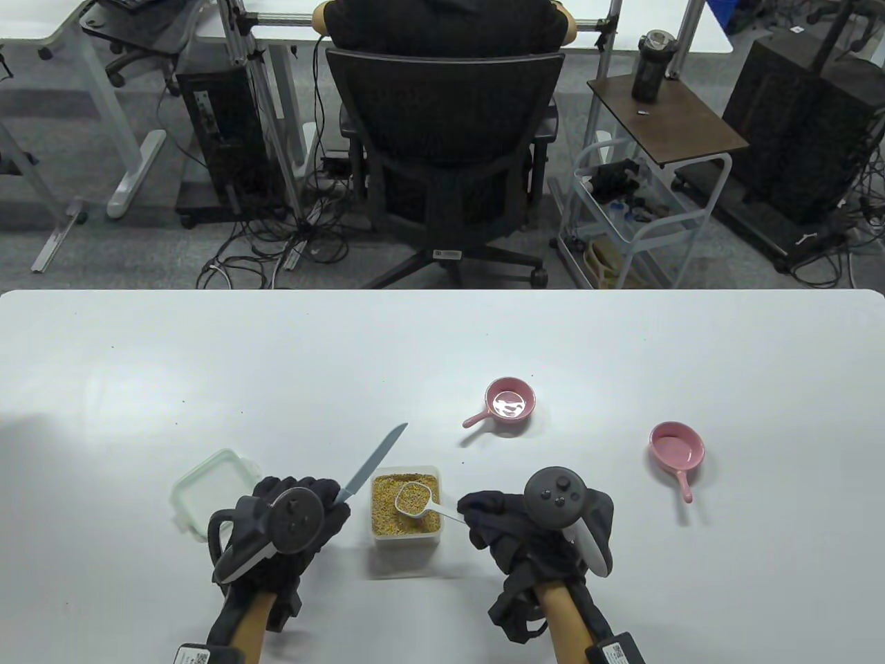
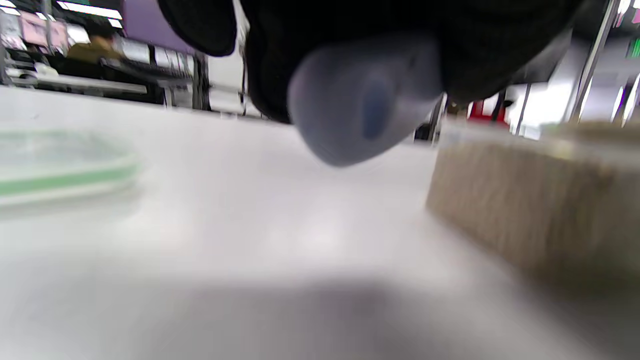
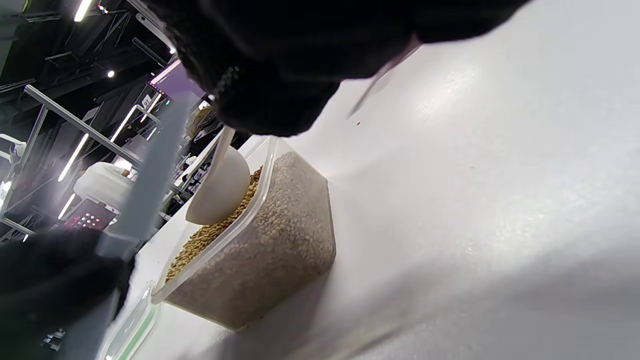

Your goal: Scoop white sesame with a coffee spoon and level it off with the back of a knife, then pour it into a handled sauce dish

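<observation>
A clear square tub of sesame point(image 1: 406, 508) stands at the table's front middle. My right hand point(image 1: 494, 519) grips the handle of a white coffee spoon point(image 1: 413, 499), whose bowl sits heaped with sesame in the tub; the right wrist view shows the spoon point(image 3: 220, 187) resting on the seeds. To the tub's left, my left hand point(image 1: 308, 508) grips the handle of a grey knife point(image 1: 373, 463); its blade points up and away to the far right, clear of the spoon. In the left wrist view the knife handle's butt point(image 2: 362, 100) shows under the fingers. A pink handled sauce dish point(image 1: 508, 402) lies beyond the tub.
A second pink handled dish point(image 1: 677, 448) sits at the right. The tub's lid point(image 1: 207, 491) with a green seal lies left of my left hand. Beyond the table's far edge stand an office chair point(image 1: 446, 159) and a small cart point(image 1: 646, 187).
</observation>
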